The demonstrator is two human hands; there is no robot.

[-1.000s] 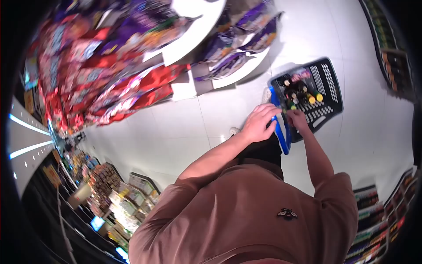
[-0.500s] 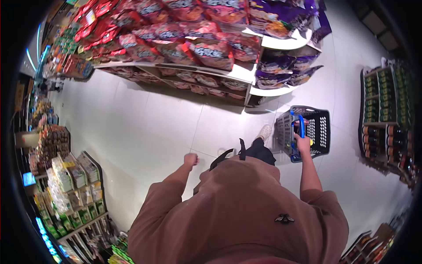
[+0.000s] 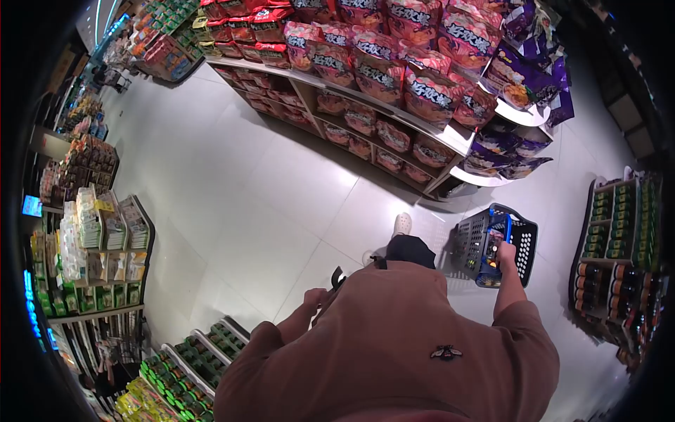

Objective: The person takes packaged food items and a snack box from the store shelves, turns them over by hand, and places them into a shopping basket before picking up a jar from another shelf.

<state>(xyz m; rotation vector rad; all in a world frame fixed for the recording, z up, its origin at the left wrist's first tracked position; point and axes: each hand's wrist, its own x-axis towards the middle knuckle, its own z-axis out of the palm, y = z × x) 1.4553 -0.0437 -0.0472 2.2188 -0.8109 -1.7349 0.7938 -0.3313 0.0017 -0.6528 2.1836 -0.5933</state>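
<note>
My right hand [image 3: 505, 254] is closed round the blue handle of a dark grey shopping basket [image 3: 526, 243], which hangs low at my right side. Through its opening something small and colourful shows, too dim to name. My left hand [image 3: 316, 297] is curled into a fist in front of my left hip, close beside a dangling black strap [image 3: 338, 278]. I see nothing in its fingers, though part of them is hidden.
Ahead stands a display shelf [image 3: 450, 133] with red and pink food bags [image 3: 430, 95] and purple bags [image 3: 517, 74] on its rounded end. More racks stand at right [image 3: 610, 211] and left [image 3: 116, 246]. A low green-packed shelf [image 3: 200, 355] is near my left. Pale tiled floor [image 3: 232, 197] lies between.
My view has turned and moved forward, so the display shelf sits farther right. My left hand has come back toward the strap. The basket has stayed in my right hand.
</note>
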